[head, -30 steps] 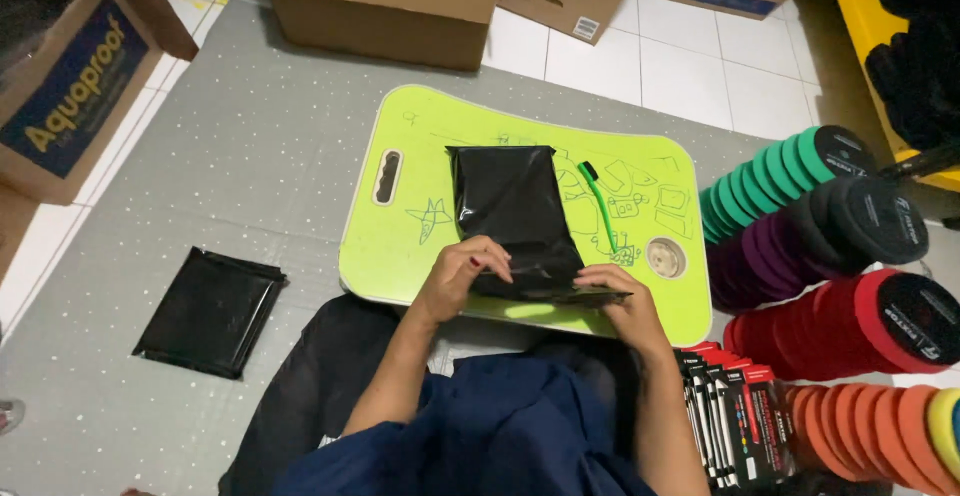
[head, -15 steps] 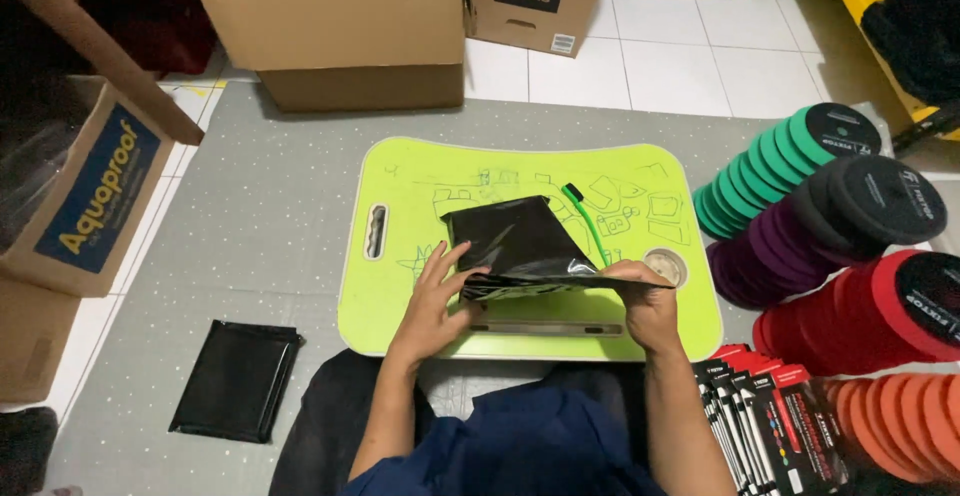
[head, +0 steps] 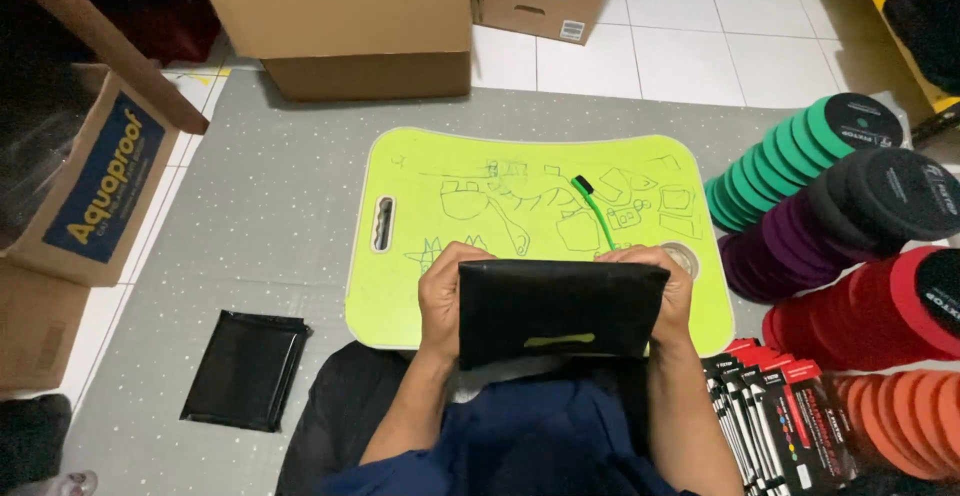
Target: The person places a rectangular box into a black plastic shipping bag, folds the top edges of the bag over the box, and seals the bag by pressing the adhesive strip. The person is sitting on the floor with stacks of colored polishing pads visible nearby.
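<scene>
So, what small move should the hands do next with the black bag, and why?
Probably lower the black bag flat onto the green lap desk. The left hand and right hand grip its two side edges and hold it tilted up over the near edge of the desk, and the space beneath is bare, apart from the green brush further back.

Two black bags (head: 560, 311) (head: 246, 368), one lime lap table (head: 530, 191), one green brush (head: 594, 208), four cardboard boxes (head: 345, 21).

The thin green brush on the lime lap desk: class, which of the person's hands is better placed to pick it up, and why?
Probably the right hand: the thin green brush lies just above it on the lime lap desk, while the left hand grips the flat black plastic bag's far edge.
</scene>
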